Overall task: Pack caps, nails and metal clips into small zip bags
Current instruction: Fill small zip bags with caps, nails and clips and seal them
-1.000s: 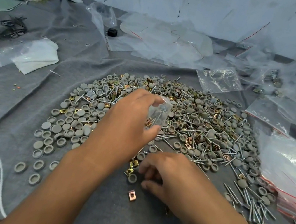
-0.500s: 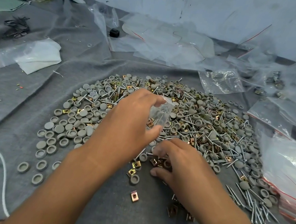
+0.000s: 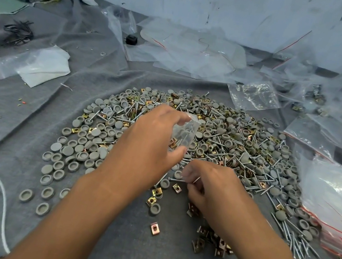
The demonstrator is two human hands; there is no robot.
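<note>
Left hand [image 3: 152,140] raised, pinching small zip bag [image 3: 183,134], right hand [image 3: 208,186] curled, pinching nail [image 3: 180,180]

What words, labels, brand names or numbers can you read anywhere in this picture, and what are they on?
None: no readable text shows anywhere.
Small zip bag held in the left hand: clear plastic, no print.
Zip bags at right: only red seal lines, no lettering.
Caps, nails and metal clips: no markings visible; any stamp is too small to tell.
</note>
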